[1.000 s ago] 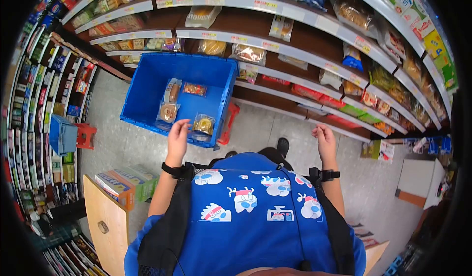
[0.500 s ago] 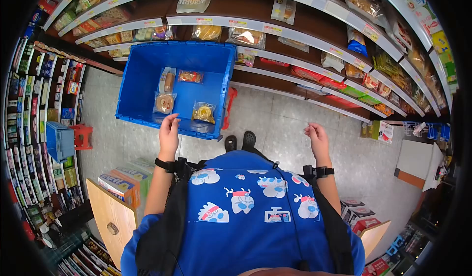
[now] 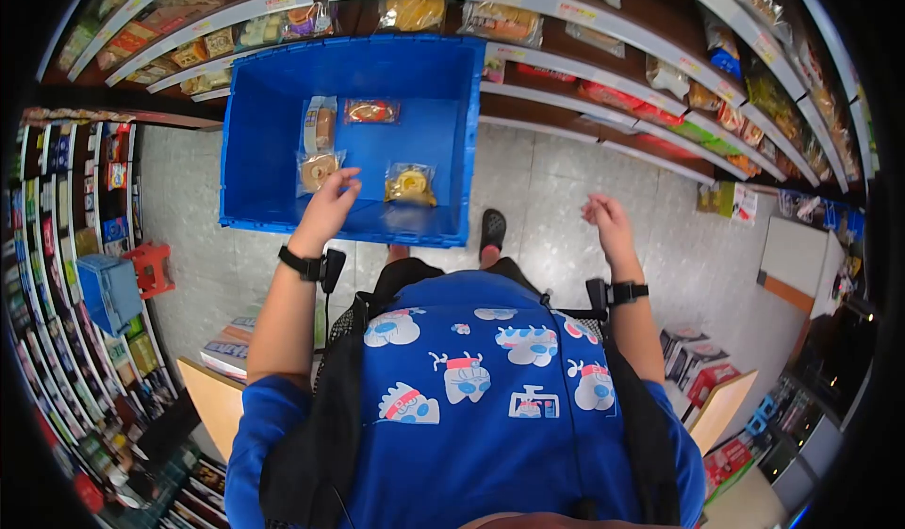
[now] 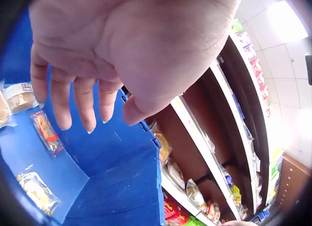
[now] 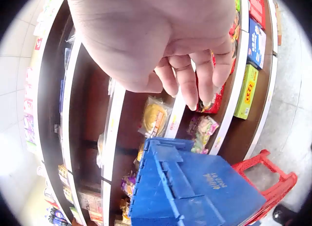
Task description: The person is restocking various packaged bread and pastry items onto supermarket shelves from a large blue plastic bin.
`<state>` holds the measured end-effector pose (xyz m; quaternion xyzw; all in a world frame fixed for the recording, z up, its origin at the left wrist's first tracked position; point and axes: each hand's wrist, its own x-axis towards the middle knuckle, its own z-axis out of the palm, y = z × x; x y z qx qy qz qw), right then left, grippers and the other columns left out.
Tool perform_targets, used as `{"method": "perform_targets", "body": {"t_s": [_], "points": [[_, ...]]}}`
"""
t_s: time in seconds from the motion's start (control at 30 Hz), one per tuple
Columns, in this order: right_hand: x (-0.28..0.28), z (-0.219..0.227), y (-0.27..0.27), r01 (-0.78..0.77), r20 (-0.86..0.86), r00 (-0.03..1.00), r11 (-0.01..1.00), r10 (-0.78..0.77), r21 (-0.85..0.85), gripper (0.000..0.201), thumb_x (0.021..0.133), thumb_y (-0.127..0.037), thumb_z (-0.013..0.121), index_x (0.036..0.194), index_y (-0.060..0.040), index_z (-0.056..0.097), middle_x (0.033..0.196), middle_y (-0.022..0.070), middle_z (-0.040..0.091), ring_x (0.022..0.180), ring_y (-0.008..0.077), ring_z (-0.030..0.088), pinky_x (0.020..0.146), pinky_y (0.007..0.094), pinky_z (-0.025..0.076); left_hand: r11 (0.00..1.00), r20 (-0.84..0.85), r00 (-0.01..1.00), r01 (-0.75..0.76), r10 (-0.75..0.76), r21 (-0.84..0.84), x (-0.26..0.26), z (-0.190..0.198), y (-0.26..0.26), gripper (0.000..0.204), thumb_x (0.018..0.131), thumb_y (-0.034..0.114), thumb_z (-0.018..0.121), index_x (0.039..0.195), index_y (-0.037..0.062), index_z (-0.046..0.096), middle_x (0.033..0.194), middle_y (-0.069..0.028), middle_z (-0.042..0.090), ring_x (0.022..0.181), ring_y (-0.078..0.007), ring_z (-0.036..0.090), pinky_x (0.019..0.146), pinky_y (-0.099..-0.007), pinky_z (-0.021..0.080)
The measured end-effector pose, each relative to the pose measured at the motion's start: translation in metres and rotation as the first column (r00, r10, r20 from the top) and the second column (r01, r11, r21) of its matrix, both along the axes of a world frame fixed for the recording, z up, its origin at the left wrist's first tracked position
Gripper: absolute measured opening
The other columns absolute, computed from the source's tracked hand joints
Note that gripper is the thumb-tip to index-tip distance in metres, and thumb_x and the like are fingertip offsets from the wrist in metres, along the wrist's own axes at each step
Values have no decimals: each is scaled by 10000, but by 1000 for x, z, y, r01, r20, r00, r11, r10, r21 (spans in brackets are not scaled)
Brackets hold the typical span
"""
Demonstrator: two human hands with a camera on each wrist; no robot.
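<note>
A large blue bin point(image 3: 353, 218) stands before me with several wrapped breads on its floor. At its left lie a long packed bread point(image 3: 321, 125) and a round bread point(image 3: 316, 169) in clear wrap. A small pack with a red label point(image 3: 371, 111) sits farther back, and a yellow-topped wrapped bread point(image 3: 410, 186) is near the front. My left hand point(image 3: 330, 206) overlaps the bin's near side, beside the round bread, its fingers relaxed and holding nothing. To the right of the bin hangs my right hand point(image 3: 609, 223), loosely curled in the air and holding nothing.
Shelves point(image 3: 566, 10) of packaged bread run along behind the bin. A red stool point(image 5: 265, 172) shows beneath the bin in the right wrist view. At left, a smaller blue crate point(image 3: 108, 293) sits by another red stool point(image 3: 151, 270). A white box point(image 3: 801, 263) stands at right.
The head view has shifted, and the bin appears larger and nearer. My left hand has gone from the bin's near rim to farther over its inside. The right hand stays raised and holds nothing.
</note>
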<state>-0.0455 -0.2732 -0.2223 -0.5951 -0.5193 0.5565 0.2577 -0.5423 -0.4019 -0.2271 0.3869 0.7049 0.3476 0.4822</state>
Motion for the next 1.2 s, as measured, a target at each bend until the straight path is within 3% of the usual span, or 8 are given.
{"method": "perform_targets", "body": {"t_s": [0.2,0.3,0.4,0.53,0.63,0.8,0.93,1.2], "points": [[-160,29,7,-9,-115,993,999,14,44,237,950,-125,527,1135,16,576,970,100,642,902,163,624,832,280,507,894,-134,897,384,-420,-231,-89,-56,38,379,925,211,556,1252,22,530,1063,-107,620,975,-176,585,869,-282,456],[-237,26,13,-102,-211,969,987,126,122,243,930,-107,536,1133,21,578,983,100,648,907,159,625,831,288,504,865,-111,883,410,-456,-290,-117,-97,46,465,881,312,598,1256,45,536,1092,-143,636,996,-240,602,875,-319,462],[-290,16,18,-281,-96,950,946,298,160,264,901,-103,552,1132,23,583,991,91,655,898,154,626,817,285,499,792,-92,856,422,-508,-442,-123,-101,61,508,867,330,608,1284,52,522,1167,-177,616,1078,-275,586,914,-343,451],[-344,-14,30,-520,43,852,853,522,-46,333,884,-155,574,1180,-2,574,1015,90,637,940,170,603,844,306,486,722,-112,813,434,-572,-538,-116,-100,78,486,884,317,576,1289,53,528,1218,-180,593,1154,-260,546,975,-313,405],[-363,-64,46,-475,214,830,854,515,-213,399,871,-243,551,1177,11,582,1041,135,652,938,233,625,818,320,494,731,-41,857,412,-514,-544,-115,-151,82,551,882,368,570,1324,48,496,1282,-164,558,1207,-285,502,1009,-332,379],[-359,-129,58,-286,460,694,799,554,-530,434,861,-290,542,1135,37,618,1155,234,624,1059,350,618,888,418,491,680,38,851,444,-524,-583,-99,-171,91,581,888,399,556,1331,30,481,1348,-177,504,1252,-315,471,1038,-350,370],[-363,-154,66,-260,487,531,681,693,-685,435,864,-316,551,1132,15,637,1163,226,623,1063,366,615,892,441,488,613,92,781,552,-618,-566,-98,-220,104,623,907,452,503,1353,20,455,1425,-169,423,1307,-325,406,1074,-357,321],[-361,-256,61,-212,338,505,494,794,-843,499,886,-368,528,1175,33,603,1222,218,592,1115,367,580,922,436,464,433,226,735,587,-639,-684,-89,-258,129,587,912,439,493,1345,43,477,1352,-159,499,1264,-292,456,1043,-348,351]]}}
